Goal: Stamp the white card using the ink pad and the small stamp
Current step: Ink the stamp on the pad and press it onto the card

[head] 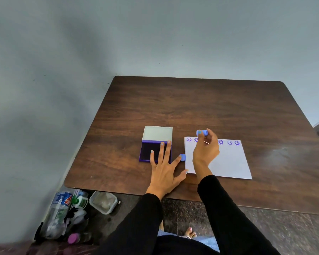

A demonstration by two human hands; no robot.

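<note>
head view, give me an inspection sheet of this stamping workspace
surface: dark wood table, faint smudge at right
job's things: ink pad open; white card with a row of purple smiley prints along its far edge; small stamp; blue cap beside the card
clutter: bottles and plastic container on the floor, left
grippers: left hand flat on the ink pad; right hand holds the stamp above the card
cables: nothing seen
surroundings: grey wall, speckled floor

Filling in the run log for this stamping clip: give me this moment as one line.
left hand: flat, steadying open ink pad | right hand: holds small stamp above white card | card: smiley row along far edge
</note>
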